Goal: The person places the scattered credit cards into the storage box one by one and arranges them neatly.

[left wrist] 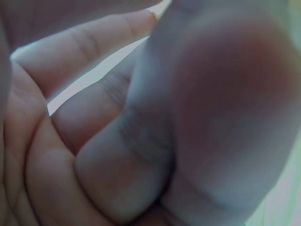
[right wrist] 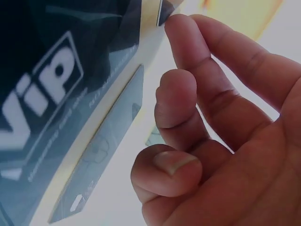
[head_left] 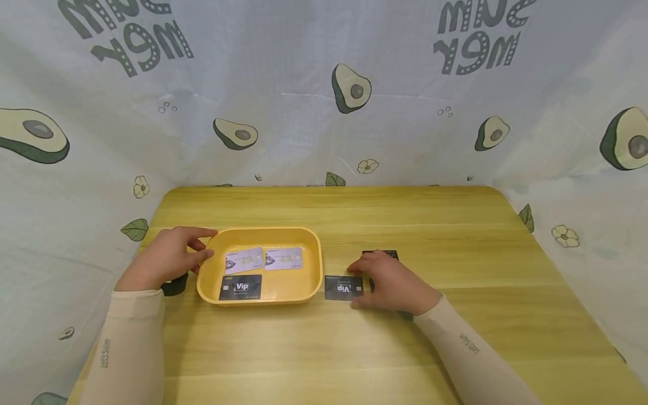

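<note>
In the head view my left hand (head_left: 164,259) holds a yellow tray (head_left: 291,289) at its left rim, thumb and forefinger on the edge; the left wrist view is filled by its bent fingers. Two white VIP cards (head_left: 244,261) and one black Vip card (head_left: 240,288) lie in the tray. My right hand (head_left: 392,284) is low over the table, its thumb and fingers spread around the right part of a dark Vip card (head_left: 334,288) lying right of the tray. The right wrist view shows loosely bent fingers, nothing between them, and another large dark Vip card (right wrist: 37,70) close by.
More dark cards (head_left: 391,254) lie beneath and behind my right hand, partly hidden by it. The wooden table (head_left: 314,360) has a hanging cloth (head_left: 293,152) with avocado prints behind it and at both sides. A black item (head_left: 174,286) shows beside my left wrist.
</note>
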{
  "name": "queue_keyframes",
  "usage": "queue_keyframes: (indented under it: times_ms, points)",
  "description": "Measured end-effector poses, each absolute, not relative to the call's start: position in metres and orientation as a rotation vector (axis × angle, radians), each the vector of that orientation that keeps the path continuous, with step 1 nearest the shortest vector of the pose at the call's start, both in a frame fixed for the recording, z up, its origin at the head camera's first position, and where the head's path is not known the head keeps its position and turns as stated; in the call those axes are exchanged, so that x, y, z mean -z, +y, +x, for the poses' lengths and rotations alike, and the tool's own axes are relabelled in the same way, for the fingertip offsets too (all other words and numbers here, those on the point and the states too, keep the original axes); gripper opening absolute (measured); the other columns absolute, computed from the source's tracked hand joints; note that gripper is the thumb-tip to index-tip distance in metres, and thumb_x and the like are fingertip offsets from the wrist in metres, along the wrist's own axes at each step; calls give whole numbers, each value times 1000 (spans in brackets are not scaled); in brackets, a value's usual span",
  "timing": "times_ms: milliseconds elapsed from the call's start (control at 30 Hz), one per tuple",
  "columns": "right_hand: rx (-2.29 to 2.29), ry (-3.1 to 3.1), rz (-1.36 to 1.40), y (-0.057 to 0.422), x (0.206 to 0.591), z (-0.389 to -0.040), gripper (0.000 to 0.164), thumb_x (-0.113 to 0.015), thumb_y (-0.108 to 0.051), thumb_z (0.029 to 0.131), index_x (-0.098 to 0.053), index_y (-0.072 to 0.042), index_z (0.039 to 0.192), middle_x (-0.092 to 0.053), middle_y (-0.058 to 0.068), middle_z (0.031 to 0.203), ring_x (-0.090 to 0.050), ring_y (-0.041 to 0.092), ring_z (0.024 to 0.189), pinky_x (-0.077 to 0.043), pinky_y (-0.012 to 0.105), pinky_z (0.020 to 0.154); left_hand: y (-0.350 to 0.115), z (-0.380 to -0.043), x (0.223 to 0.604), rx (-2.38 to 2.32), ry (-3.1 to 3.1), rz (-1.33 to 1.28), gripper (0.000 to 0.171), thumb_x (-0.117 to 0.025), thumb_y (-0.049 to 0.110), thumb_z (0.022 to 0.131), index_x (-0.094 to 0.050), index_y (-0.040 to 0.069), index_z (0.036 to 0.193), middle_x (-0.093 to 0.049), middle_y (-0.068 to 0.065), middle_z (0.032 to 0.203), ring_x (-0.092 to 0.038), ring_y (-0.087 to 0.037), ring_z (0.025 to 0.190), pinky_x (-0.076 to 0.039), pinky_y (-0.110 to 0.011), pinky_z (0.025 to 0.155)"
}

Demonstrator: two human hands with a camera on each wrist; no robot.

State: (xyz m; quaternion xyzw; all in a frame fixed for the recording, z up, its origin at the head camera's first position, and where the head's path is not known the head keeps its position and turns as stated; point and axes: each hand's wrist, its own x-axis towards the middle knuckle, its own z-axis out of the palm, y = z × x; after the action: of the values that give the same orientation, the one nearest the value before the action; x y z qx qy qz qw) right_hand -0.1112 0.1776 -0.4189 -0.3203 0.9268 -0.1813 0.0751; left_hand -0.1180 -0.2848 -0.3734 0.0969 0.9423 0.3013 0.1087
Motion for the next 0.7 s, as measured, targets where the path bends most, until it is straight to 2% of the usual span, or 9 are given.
queue_keyframes:
  times_ms: [167,300,567,700]
  points:
    - [547,2758,-929,176,423,-112,63,-98,-40,72,-74,-14,124,-65,-13,103,-56,11,98,-52,38,92,-285,-118,373,-879,2774,292,50,-73,11,99,-61,2,146,-76,-8,99,-72,-16,63,-54,-36,67]
    - [575,2729,-915,176,422,-110,62,-98,-36,73,-72,-11,125,-63,-14,93,-54,11,91,-51,34,85,-283,-118,373,-866,2771,278,50,-73,12,99,-61,2,147,-76,-8,99,-73,-16,63,-53,-35,67]
    - [598,2739,-912,176,421,-109,47,-98,-37,73,-74,-16,108,-59,-11,77,-49,11,80,-46,29,72,-282,-118,372,-855,2768,266,51,-74,13,99,-60,2,148,-76,-8,99,-73,-16,65,-54,-35,68]
    - [584,2735,-909,176,420,-108,44,-97,-37,75,-73,-17,106,-57,-10,74,-49,11,80,-45,29,70,-283,-118,371,-854,2773,271,52,-74,13,99,-60,2,148,-76,-8,100,-73,-15,64,-54,-35,69]
